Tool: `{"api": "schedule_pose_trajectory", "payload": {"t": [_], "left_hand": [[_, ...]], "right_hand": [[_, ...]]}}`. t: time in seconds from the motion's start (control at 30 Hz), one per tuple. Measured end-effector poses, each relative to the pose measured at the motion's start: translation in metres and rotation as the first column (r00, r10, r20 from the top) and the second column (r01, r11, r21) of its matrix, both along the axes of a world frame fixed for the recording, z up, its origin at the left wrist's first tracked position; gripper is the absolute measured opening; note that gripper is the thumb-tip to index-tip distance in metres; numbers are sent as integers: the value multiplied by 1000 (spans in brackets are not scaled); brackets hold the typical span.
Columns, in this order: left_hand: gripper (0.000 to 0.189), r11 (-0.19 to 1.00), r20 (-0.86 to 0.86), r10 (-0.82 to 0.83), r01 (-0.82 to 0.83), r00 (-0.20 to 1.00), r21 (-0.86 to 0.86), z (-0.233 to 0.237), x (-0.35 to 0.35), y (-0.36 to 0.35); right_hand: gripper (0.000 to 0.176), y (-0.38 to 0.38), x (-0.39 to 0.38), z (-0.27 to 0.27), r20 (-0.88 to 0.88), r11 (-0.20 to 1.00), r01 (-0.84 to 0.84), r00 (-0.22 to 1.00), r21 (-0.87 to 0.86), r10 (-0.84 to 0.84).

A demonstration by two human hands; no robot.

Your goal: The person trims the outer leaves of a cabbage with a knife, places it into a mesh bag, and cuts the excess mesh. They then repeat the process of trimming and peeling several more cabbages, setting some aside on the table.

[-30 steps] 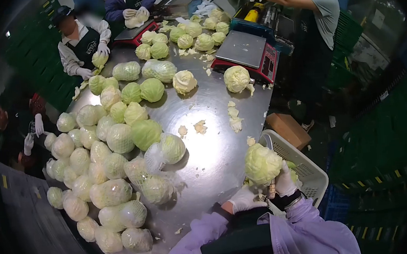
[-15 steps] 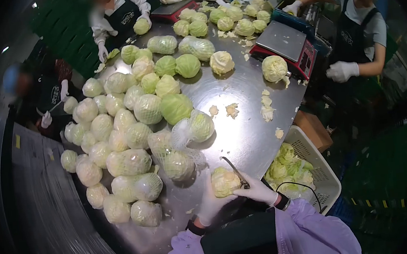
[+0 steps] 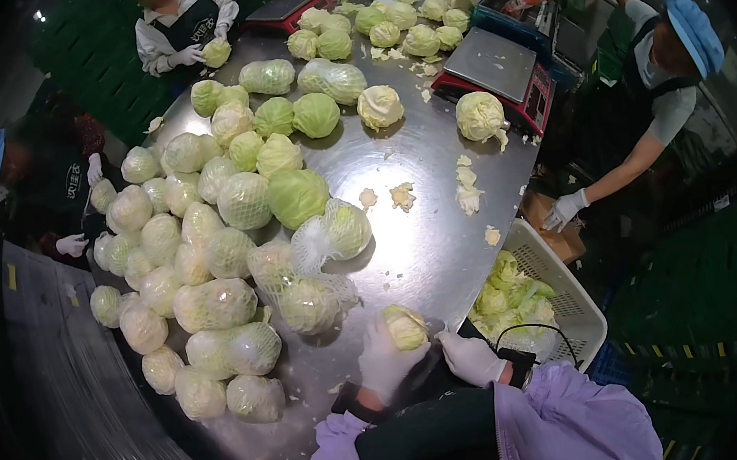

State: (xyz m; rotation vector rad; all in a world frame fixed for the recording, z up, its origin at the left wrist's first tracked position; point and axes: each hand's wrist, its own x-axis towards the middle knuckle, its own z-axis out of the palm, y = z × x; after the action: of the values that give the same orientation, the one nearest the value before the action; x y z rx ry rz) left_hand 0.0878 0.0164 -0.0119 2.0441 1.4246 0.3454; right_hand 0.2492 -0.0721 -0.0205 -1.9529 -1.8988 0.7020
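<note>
**One cabbage in hand beside the basket, many netted, some bare**

The left hand [image 3: 386,361], in a white glove, has its grip closed round the lower side of a small pale cabbage [image 3: 406,326] and holds it up at the near edge of the steel surface [image 3: 420,256], just left of the basket [image 3: 575,299]. The right hand [image 3: 470,358], also gloved, sits curled between the cabbage and the basket. Its fingers are drawn in, but I cannot tell whether they hold anything.

Judging by how things lie, the work looks well along but not finished. Loose green leaves [image 3: 510,294] fill the basket, and the cabbage in hand looks stripped to its pale inner layers. Well left of the basket, a large heap of netted heads [image 3: 214,304] covers that side of the surface. Far beyond the basket, bare heads [image 3: 316,115] lie without nets, one of them against a scale [image 3: 494,63]. Scraps [image 3: 468,194] dot the surface between the scale and the basket.

The cabbage is close to round, so its long axis is slight. It seems to run from the left palm up and away from the person. Which end is the stem I cannot tell.
</note>
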Motion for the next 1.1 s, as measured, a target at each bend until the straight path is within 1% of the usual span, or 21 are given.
{"api": "schedule_pose_trajectory", "payload": {"t": [0.1,0.17,0.23,0.3,0.33,0.37,0.43,0.47,0.5,0.53,0.57,0.6,0.63,0.67,0.7,0.77,0.8,0.83,0.9,1.0,1.1], "left_hand": [[96,1000,-16,-11,11,1000,14,-3,3,-2],[94,999,2,-13,13,1000,30,-7,5,-1],[93,1000,8,-19,19,1000,-24,-6,7,5],[93,998,-30,-32,31,999,-49,-1,11,4],[93,997,-78,-44,38,996,-73,1,10,3],[93,998,-76,-40,36,996,-58,1,9,6],[96,997,-4,-64,64,998,48,-7,-3,1],[96,997,-7,-58,58,998,53,-13,-14,4],[96,998,280,-44,58,959,-39,-20,-26,9],[96,989,541,-2,83,841,-126,-27,-35,10],[96,989,536,6,74,844,-128,-30,-36,6],[95,987,621,39,67,783,-146,-32,-35,-1],[94,985,700,69,64,711,-162,-34,-34,-6],[94,984,698,70,64,713,-164,-28,-32,-7],[95,970,703,109,80,703,-231,-19,-29,-7],[95,950,707,145,102,692,-295,-18,-28,-8],[96,977,584,46,85,811,-194,-23,-29,-8],[97,992,429,-38,86,903,-92,-28,-30,-9],[98,992,390,-45,88,920,-92,-25,-28,-12],[99,993,349,-72,99,934,-59,-26,-24,-10],[97,988,313,-135,151,940,-26,-26,-21,-11]], "right_hand": [[15,3,0,-3,-21,998,-10,1000,-56,9],[14,11,-2,-7,12,982,-15,1000,-189,18],[16,19,-4,-32,28,984,15,1000,-178,-10],[16,27,-5,-61,124,999,10,992,-47,-4],[17,34,-4,-66,200,988,31,980,-148,-1],[17,40,0,-61,203,991,29,979,-133,-1],[20,37,5,-55,23,996,26,999,-90,-24],[25,38,9,-61,-169,999,50,984,20,-46],[26,43,7,-53,-373,983,103,927,152,-40],[26,41,9,-42,-513,976,115,836,-185,-196],[26,41,6,-15,-574,862,62,721,-504,-387],[26,37,0,-15,-577,859,53,719,-510,-387],[27,31,-5,-16,-531,935,120,796,-335,-292],[28,28,-7,-16,-456,977,163,865,-139,-209],[28,27,-5,-16,-456,976,166,864,-141,-213],[32,29,2,-17,-347,986,162,927,36,-140],[34,30,1,-17,-346,976,150,934,157,-88],[34,29,0,-17,-345,976,152,934,155,-91],[37,33,-6,-3,-248,993,106,965,54,-89],[37,45,1,-14,-184,999,45,982,-28,-49],[35,56,17,-30,-191,995,54,979,-79,-68]]}}
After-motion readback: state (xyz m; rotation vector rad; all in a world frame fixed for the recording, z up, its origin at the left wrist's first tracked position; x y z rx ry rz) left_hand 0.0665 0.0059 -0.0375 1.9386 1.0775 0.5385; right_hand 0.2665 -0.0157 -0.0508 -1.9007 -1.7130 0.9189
